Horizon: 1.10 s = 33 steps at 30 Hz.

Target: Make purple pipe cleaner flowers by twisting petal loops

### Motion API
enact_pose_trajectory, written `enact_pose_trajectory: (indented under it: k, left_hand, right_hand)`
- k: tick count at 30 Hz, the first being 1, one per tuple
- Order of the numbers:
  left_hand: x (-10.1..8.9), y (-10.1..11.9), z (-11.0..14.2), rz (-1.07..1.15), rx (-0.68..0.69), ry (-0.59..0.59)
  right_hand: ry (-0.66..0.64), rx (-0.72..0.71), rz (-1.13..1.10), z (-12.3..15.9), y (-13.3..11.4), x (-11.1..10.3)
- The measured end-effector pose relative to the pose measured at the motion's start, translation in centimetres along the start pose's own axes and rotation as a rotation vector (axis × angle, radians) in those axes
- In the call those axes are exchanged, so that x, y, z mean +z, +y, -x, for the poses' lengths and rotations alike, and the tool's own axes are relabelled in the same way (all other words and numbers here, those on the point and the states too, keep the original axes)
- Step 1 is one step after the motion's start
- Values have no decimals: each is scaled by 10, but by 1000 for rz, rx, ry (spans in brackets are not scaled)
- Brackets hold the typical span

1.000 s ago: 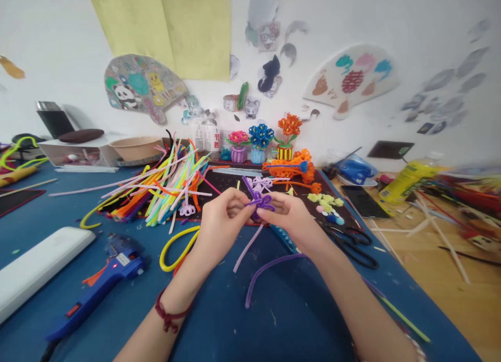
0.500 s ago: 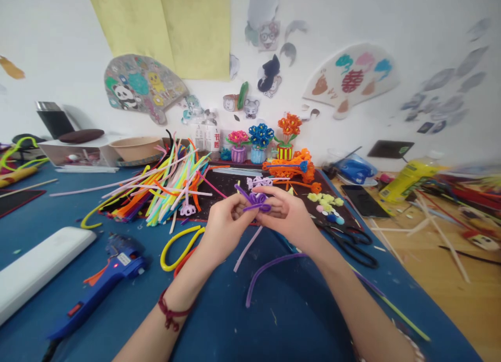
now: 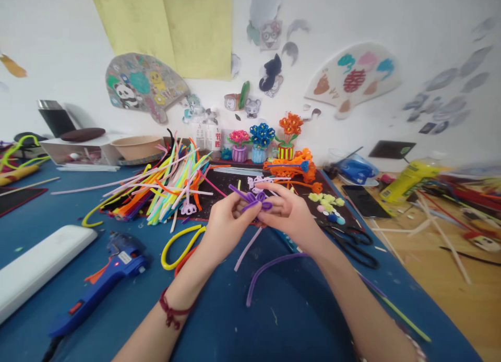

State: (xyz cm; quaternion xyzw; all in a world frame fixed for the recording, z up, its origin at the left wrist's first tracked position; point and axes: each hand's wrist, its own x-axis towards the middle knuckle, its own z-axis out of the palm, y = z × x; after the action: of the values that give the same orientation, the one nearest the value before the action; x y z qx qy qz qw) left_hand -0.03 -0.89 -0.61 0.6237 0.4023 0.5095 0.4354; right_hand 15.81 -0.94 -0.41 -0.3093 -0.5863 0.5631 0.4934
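Open tabletop [image 3: 289, 325] between the arms [image 3: 156, 325], purple pipe cleaner [image 3: 265, 266] curving across it, glue gun [image 3: 113, 279] blocking left, scissors [image 3: 345, 241] right.

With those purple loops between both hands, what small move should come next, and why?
Perhaps ease the purple loops apart with the right hand: they sit close together, and the left hand appears to pinch them, which could keep them steady.

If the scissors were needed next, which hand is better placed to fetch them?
Probably the right hand: the black scissors lie off to its right, nearer to it than to the left hand, which pinches the purple loops.
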Motion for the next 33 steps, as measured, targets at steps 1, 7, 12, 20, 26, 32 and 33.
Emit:
enact_pose_trajectory:
  k: [1,7,12,20,26,32,33]
  left_hand:
    - [0,0,0,12,-9,-1]
    - [-3,-1,0,-75,-6,7]
    - [-3,0,1,-134,49,3]
    - [0,-1,3,-169,143,-22]
    - [4,8,4,-214,181,-6]
    - [3,9,3,-115,105,-2]
    - [2,8,2,-85,78,-6]
  right_hand:
    - [-2,2,4,0,0,0]
    - [4,16,-6,1,1,0]
    - [-10,3,-62,0,4,-2]
    - [-41,34,-101,0,0,-7]
    - [-23,91,-113,0,-7,-13]
    - [-57,173,-156,1,-9,-14]
    - [-64,175,-153,1,-8,-14]
